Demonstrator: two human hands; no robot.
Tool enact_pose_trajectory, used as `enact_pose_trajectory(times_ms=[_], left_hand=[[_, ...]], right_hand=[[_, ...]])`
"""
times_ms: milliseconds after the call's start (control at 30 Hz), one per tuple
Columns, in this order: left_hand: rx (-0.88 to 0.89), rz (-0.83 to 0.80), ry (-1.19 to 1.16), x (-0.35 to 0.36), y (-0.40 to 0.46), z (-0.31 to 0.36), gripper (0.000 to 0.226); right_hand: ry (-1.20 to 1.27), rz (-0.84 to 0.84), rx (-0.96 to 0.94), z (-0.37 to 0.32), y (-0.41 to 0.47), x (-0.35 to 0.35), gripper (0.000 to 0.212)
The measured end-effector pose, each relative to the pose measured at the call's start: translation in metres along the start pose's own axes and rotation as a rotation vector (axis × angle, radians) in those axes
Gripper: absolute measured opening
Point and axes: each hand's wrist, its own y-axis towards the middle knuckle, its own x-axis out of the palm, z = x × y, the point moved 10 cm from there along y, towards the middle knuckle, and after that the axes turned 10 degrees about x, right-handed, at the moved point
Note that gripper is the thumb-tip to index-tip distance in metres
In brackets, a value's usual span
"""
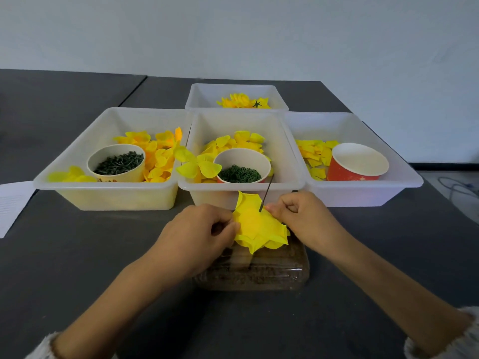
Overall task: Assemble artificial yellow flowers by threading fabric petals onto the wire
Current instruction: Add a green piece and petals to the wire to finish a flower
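My left hand (204, 226) has its fingers curled in, pinching the left edge of the yellow flower (256, 226), and my right hand (298, 213) is curled too, its fingertips pinching at the flower's upper right, right where the thin dark wire (266, 194) comes up out of the petals and leans away to the right. The flower sits between both hands, held just above a clear plastic box (272, 275) of brownish material on the dark table (77, 255). Just beyond my hands is the middle white tub (241, 187), holding loose yellow petals (225, 142) and a paper cup (242, 164) of small dark green rings. To its left, touching it, a second tub (108, 193) holds more petals and a cup (116, 163) filled with short dark green pieces. To the right, a third tub (363, 193) has a few petals and a red cup (356, 164) that looks white inside. At the far side, a fourth tub (236, 95) holds what look like finished yellow flowers (243, 101). A sheet of paper (13, 203) lies at the left edge of the table.
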Motion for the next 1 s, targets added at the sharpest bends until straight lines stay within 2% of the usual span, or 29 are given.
enact_pose_trajectory(times_ms=[133,233,267,333,400,433,467,500,533,633,667,700,833,900,1000], left_hand=[[0.003,-0.032,-0.04,0.003,0.001,0.0,0.036],[0.018,-0.054,-0.078,-0.005,0.0,0.0,0.04],[0.019,-0.039,-0.064,-0.011,-0.001,-0.001,0.047],[0.007,0.041,-0.018,-0.03,-0.001,-0.004,0.063],[0.014,0.163,0.004,-0.054,0.003,-0.007,0.061],[0.023,0.219,-0.004,-0.064,0.007,-0.008,0.058],[0.034,0.269,-0.019,-0.073,0.011,-0.009,0.056],[0.045,0.312,-0.039,-0.081,0.015,-0.011,0.054],[0.053,0.351,-0.06,-0.087,0.019,-0.013,0.053],[0.069,0.426,-0.106,-0.095,0.029,-0.018,0.049],[0.067,0.433,-0.123,-0.093,0.031,-0.02,0.047],[0.063,0.434,-0.143,-0.089,0.034,-0.023,0.046],[0.028,0.425,-0.179,-0.077,0.041,-0.037,0.04],[0.015,0.411,-0.182,-0.076,0.041,-0.041,0.039],[0.022,0.405,-0.206,-0.08,0.04,-0.042,0.037]], right_hand=[[-0.074,-0.08,0.004,-0.002,0.002,0.005,0.041],[-0.129,-0.136,-0.025,-0.013,0.01,-0.009,0.05],[-0.153,-0.081,-0.027,-0.015,0.019,-0.025,0.054],[-0.186,0.149,-0.032,-0.015,0.048,-0.078,0.048],[-0.359,0.442,-0.025,-0.012,0.082,-0.132,0.032],[-0.473,0.52,0.001,-0.006,0.103,-0.15,0.023],[-0.565,0.528,0.044,0.003,0.127,-0.161,0.014],[-0.652,0.479,0.091,0.014,0.151,-0.163,0.009],[-0.754,0.4,0.132,0.026,0.174,-0.159,0.014],[-1.09,0.173,0.173,0.053,0.222,-0.128,0.046],[-1.155,0.119,0.182,0.06,0.231,-0.118,0.05],[-1.18,0.081,0.195,0.066,0.239,-0.109,0.046],[-1.258,0.07,0.161,0.073,0.26,-0.097,0.007],[-1.25,0.078,0.14,0.068,0.266,-0.103,0.006],[-1.077,0.063,0.14,0.062,0.265,-0.115,0.016]])
